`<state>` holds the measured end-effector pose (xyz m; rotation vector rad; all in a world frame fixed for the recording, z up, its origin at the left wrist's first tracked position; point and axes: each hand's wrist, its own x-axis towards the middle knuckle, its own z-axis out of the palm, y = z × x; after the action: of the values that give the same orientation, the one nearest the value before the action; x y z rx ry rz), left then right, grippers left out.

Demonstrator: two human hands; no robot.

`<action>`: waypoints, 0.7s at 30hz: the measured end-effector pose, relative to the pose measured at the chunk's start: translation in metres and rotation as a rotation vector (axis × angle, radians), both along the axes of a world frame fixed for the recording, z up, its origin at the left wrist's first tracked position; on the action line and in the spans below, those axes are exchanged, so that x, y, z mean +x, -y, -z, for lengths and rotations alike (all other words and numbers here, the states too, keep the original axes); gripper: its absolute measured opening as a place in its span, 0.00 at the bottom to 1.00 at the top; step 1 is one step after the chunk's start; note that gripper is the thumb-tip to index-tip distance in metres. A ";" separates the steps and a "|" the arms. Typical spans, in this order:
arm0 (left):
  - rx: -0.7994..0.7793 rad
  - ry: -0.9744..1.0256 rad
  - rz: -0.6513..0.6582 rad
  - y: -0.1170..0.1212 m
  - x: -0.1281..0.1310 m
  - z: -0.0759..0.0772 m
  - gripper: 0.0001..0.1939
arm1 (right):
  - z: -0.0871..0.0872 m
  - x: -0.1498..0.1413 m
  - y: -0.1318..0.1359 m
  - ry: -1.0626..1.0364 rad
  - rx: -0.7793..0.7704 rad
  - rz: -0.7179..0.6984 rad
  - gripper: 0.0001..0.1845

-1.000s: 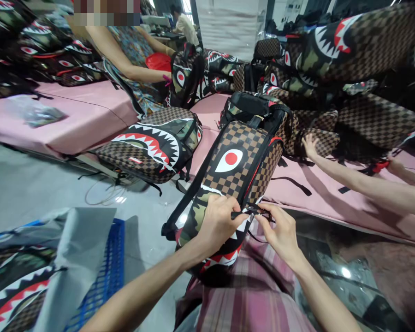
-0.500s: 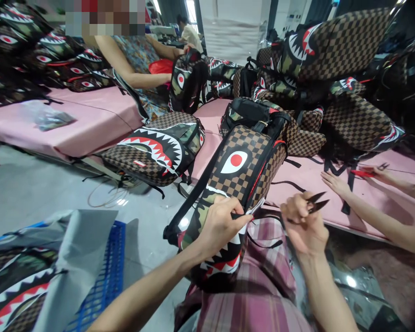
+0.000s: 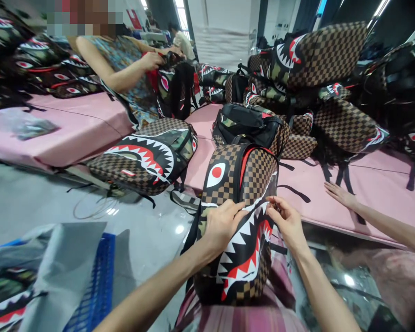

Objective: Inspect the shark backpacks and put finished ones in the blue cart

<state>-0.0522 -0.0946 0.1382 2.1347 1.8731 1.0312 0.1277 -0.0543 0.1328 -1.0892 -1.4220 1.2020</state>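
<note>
A checkered backpack (image 3: 254,177) with a red eye and a shark-mouth print stands on my lap, its front and side turned to me. My left hand (image 3: 223,226) is closed on the front of the backpack, thumb and fingers pinching near the lower end of the zip. At the right side of the bag, my right hand (image 3: 287,223) has its fingertips close to the shark-mouth edge. It is curled round thread snips (image 3: 275,206), of which only a small dark part shows between the fingers.
A shark-mouth backpack (image 3: 141,157) lies on the pink table (image 3: 314,193) to the left; several more are piled behind. Across the table a co-worker (image 3: 124,69) handles another bag. Another person's hand (image 3: 340,196) rests at right. A blue crate (image 3: 97,276) stands lower left.
The backpack has turned so its side and shark mouth face me more. My right hand has come left to the bag, and the snip blades no longer stick out. The co-worker's bag has shifted.
</note>
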 end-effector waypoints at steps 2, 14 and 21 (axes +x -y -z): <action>-0.016 -0.018 -0.014 -0.004 0.002 -0.003 0.13 | 0.000 0.001 -0.001 0.054 0.025 -0.036 0.16; -0.517 0.212 -0.038 -0.019 -0.020 -0.013 0.12 | -0.005 0.005 -0.014 0.600 0.346 -0.179 0.13; -0.344 0.196 -0.049 -0.008 -0.013 -0.022 0.14 | 0.004 0.000 -0.018 0.465 0.527 -0.065 0.07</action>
<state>-0.0651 -0.0863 0.1603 1.7393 1.8592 0.8201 0.1276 -0.0361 0.1283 -0.9798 -1.9981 0.5652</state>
